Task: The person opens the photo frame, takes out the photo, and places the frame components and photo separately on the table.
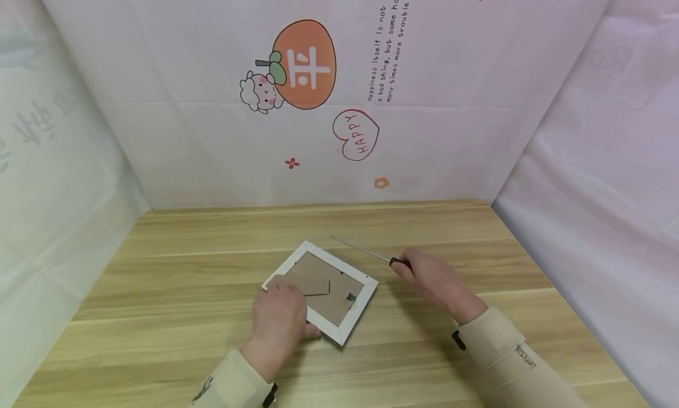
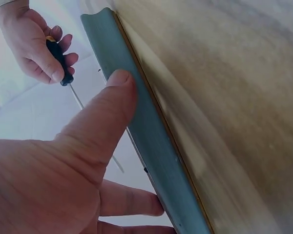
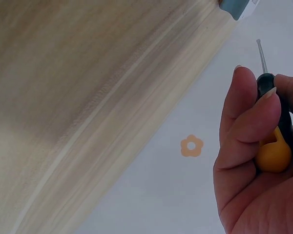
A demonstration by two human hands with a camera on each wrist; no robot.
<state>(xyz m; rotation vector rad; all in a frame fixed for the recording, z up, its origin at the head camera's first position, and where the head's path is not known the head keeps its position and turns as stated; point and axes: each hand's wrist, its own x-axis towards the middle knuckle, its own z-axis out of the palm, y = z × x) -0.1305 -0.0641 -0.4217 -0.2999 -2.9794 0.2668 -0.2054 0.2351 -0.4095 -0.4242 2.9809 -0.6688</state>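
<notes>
A picture frame (image 1: 356,311) lies back side up, with a white border around a brown backboard (image 1: 315,271). A dark bent line and small black tabs show on that back. My left hand (image 1: 278,313) grips the frame at its near left side, fingers over the back. In the left wrist view, the thumb presses on the blue-grey outer edge (image 2: 149,131). To the right, my right hand (image 1: 432,278) holds a screwdriver (image 1: 363,250) by its black and yellow handle (image 3: 273,156). The thin shaft points left, above the frame's far side, with the tip apart from it.
The wood-grain table (image 1: 185,266) runs back to a white printed cloth (image 1: 212,160). Similar cloth hangs on the left (image 1: 63,190) and on the right (image 1: 599,190).
</notes>
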